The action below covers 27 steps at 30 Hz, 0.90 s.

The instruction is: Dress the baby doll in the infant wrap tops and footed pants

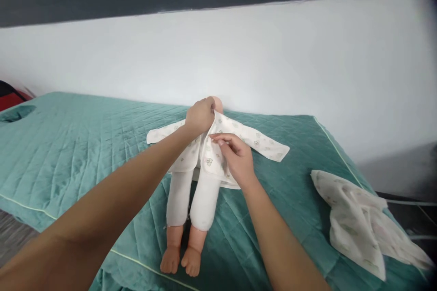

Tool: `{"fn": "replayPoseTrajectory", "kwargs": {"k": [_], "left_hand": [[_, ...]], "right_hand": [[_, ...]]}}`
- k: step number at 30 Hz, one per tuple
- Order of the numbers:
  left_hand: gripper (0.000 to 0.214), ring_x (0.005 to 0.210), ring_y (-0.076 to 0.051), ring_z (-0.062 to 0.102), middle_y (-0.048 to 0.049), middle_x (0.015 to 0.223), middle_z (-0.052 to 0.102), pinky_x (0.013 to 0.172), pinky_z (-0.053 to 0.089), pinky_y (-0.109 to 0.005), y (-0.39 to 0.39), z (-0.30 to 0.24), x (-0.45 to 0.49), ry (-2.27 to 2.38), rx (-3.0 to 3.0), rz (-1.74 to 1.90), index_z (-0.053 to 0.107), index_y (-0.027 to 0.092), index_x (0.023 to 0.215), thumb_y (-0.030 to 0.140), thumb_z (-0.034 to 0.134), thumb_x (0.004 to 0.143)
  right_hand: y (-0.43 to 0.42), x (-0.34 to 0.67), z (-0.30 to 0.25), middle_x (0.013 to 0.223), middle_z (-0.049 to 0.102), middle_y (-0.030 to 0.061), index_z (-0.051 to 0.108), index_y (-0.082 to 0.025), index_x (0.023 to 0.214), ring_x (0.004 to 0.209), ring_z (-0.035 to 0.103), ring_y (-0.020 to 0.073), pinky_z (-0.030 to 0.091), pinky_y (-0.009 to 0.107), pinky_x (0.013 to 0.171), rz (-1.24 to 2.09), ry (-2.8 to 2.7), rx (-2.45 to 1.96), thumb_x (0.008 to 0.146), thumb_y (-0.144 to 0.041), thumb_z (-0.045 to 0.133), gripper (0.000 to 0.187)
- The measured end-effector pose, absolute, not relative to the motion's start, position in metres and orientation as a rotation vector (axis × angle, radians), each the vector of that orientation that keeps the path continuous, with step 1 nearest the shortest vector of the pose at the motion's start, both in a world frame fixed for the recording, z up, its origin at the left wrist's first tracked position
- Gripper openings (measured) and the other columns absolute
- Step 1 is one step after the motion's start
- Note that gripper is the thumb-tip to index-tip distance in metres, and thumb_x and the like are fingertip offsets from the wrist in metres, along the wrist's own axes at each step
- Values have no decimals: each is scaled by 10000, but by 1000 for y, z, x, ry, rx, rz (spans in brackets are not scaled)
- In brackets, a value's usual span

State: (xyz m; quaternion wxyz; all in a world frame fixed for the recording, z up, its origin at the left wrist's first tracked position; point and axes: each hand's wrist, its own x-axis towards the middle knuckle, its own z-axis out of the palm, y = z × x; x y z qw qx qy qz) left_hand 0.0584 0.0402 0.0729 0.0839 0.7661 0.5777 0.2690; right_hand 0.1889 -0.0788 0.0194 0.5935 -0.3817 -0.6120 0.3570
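A baby doll (191, 200) lies on its back on a teal quilted bed (85, 145), feet toward me, in white leggings and a white printed jacket (259, 141) with its sleeves spread out. My left hand (200, 116) is closed on the jacket's collar edge near the doll's neck. My right hand (237, 159) rests on the doll's chest, fingers pinching the jacket's front flap. The doll's head is mostly hidden behind my left hand.
A crumpled white printed cloth (358, 218) lies at the bed's right corner. A white wall (273, 54) runs behind the bed. A round face hole (15, 112) is at the bed's far left, with a red object (10, 97) beyond it.
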Motion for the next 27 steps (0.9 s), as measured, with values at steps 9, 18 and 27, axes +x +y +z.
{"fn": "replayPoseTrajectory", "kwargs": {"k": [9, 18, 27], "left_hand": [[181, 911, -199, 651, -40, 1045, 720, 772, 460, -302, 38, 80, 53, 1615, 2107, 791, 620, 228, 1022, 279, 612, 849], [162, 833, -185, 602, -39, 924, 684, 784, 461, -322, 44, 60, 41, 1621, 2065, 1004, 611, 208, 969, 142, 542, 838], [162, 913, -180, 599, -33, 941, 660, 850, 458, -316, -13, 14, -16, 1666, 1754, 1349, 616, 214, 928, 322, 495, 940]], "right_hand": [[-75, 184, 12, 1228, 711, 38, 704, -262, 1033, 1280, 594, 201, 451, 435, 1124, 669, -1669, -808, 942, -189, 572, 177], [-69, 194, 5, 1304, 681, 45, 693, -253, 1072, 1284, 580, 212, 403, 447, 1153, 474, -1554, -993, 950, -253, 564, 178], [-51, 252, -5, 876, 735, 102, 705, -205, 831, 856, 650, 255, 446, 377, 810, 442, -1427, -1923, 939, -436, 477, 342]]}}
